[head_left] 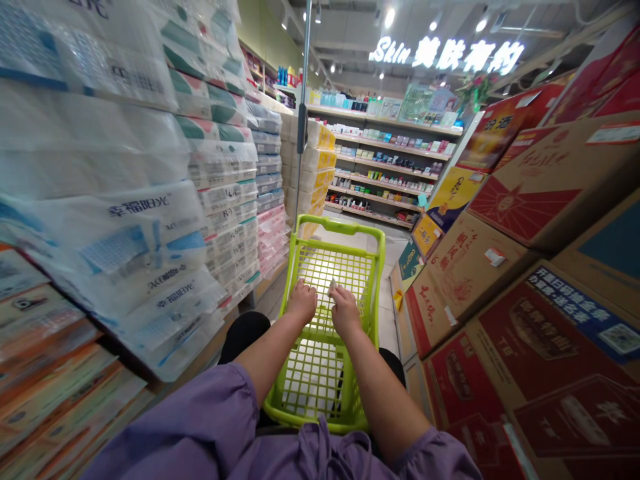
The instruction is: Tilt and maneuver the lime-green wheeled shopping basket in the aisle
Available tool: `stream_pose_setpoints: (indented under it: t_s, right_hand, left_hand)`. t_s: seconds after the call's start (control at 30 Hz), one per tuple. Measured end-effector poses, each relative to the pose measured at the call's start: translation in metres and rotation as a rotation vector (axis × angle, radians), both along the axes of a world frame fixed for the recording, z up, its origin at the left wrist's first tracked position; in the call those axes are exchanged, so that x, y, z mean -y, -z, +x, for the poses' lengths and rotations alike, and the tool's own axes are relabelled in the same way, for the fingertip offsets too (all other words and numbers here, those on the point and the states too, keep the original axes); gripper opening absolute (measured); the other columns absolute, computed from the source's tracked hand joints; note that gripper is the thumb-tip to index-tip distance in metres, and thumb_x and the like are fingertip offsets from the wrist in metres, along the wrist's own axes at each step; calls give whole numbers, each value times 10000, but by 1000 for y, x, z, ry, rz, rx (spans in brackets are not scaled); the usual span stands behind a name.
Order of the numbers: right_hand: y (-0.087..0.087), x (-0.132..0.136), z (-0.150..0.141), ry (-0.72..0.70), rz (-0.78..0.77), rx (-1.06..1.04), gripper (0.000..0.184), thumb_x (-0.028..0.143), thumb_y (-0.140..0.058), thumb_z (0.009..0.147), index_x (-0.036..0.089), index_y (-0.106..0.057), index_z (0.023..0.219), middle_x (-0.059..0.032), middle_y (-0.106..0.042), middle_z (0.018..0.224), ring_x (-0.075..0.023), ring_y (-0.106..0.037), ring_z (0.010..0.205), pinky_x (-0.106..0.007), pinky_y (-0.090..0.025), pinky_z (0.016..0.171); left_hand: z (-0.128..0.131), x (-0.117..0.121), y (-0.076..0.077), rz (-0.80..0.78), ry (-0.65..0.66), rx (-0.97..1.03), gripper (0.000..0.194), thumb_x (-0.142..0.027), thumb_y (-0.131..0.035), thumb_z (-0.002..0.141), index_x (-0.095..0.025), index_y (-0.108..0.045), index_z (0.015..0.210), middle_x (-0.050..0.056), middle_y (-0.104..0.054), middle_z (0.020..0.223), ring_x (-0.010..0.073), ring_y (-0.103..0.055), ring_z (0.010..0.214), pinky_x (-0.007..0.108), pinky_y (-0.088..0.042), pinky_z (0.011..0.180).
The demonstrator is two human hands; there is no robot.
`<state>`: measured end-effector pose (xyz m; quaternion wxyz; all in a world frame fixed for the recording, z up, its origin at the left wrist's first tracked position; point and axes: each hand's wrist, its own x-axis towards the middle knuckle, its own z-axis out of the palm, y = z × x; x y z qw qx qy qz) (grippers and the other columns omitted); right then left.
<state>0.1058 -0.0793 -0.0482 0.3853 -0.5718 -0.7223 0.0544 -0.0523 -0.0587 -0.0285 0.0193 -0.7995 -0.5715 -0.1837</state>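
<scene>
A lime-green plastic shopping cart stands in front of me in a narrow shop aisle, its mesh basket bare. My left hand and my right hand rest side by side over the basket, fingers curled down as if round a bar that is hidden under them. Something small and pale shows at my right hand's fingertips; I cannot make out what it is. Purple sleeves cover my upper arms.
Stacked packs of tissue paper wall the left side. Red and brown cardboard cartons are piled on the right. Shelves of small bottles and boxes cross the aisle's far end, under a lit sign. A grey pole rises ahead.
</scene>
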Motion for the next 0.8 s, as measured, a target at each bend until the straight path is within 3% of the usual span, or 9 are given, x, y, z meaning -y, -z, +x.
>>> stream_pose_setpoints:
  t_s: [0.07, 0.2, 0.27, 0.33, 0.4, 0.53, 0.6, 0.73, 0.8]
  right_hand:
    - [-2, 0, 1, -18, 13, 22, 578, -18, -395, 722, 242, -628, 1182, -42, -578, 1281, -198, -439, 1249, -376, -359, 1087]
    - [-3, -2, 5, 218, 37, -32, 572, -5, -392, 742, 206, -599, 1232, -78, -565, 1299, -220, -425, 1274, -417, -337, 1104]
    - [-1, -1, 2, 126, 22, -9, 593, -27, -388, 714, 207, -618, 1208, -77, -571, 1299, -210, -435, 1273, -408, -345, 1102]
    - [2, 0, -2, -58, 6, 31, 611, -46, -382, 687, 226, -645, 1166, -52, -590, 1281, -190, -446, 1269, -393, -351, 1105]
    - [3, 0, -4, -108, 9, 36, 604, -45, -379, 695, 242, -653, 1151, -34, -597, 1277, -186, -438, 1279, -402, -336, 1119]
    - [-3, -2, 7, 225, 31, -33, 564, -14, -393, 755, 198, -602, 1233, -93, -550, 1332, -243, -377, 1326, -459, -292, 1135]
    - [-4, -2, 10, 273, 33, -35, 550, -13, -408, 752, 171, -603, 1232, -122, -553, 1321, -262, -388, 1312, -464, -297, 1127]
    - [-2, 1, 1, -10, 52, 27, 562, -22, -405, 724, 201, -644, 1182, -81, -593, 1278, -217, -460, 1246, -400, -363, 1095]
    - [-2, 2, -3, -51, 70, 26, 573, -12, -405, 736, 227, -636, 1202, -61, -593, 1281, -208, -460, 1248, -399, -372, 1091]
  left_hand:
    - [0, 1, -2, 5, -1, -32, 306, -248, -416, 924, -120, -662, 1055, 159, -664, 1115, 310, -396, 1318, 437, -263, 1127]
    - [0, 2, -4, 1, 4, -22, 312, -249, -421, 922, -114, -664, 1065, 162, -664, 1113, 310, -409, 1307, 440, -261, 1129]
    - [0, 2, -4, 7, 7, -5, 300, -242, -427, 916, -120, -668, 1046, 165, -668, 1100, 305, -412, 1305, 439, -272, 1122]
    - [0, 2, -4, 14, 6, -12, 304, -239, -416, 918, -118, -668, 1037, 170, -668, 1093, 304, -408, 1308, 438, -284, 1113]
    - [0, 2, -4, 17, 5, -24, 315, -239, -402, 923, -112, -664, 1041, 173, -667, 1090, 305, -401, 1314, 433, -301, 1102]
    - [0, 2, -6, 13, -4, -10, 316, -238, -397, 930, -113, -678, 1002, 172, -674, 1074, 323, -410, 1305, 436, -351, 1064]
    - [1, 2, -7, 10, -14, -14, 313, -241, -401, 932, -116, -684, 981, 170, -678, 1067, 331, -418, 1297, 447, -377, 1036]
    - [2, 2, -8, 23, -29, -34, 299, -253, -421, 931, -113, -681, 979, 167, -680, 1062, 333, -421, 1294, 449, -396, 1015]
    - [1, 3, -8, 30, -26, -45, 303, -254, -420, 932, -107, -678, 992, 165, -680, 1065, 332, -420, 1294, 446, -390, 1023]
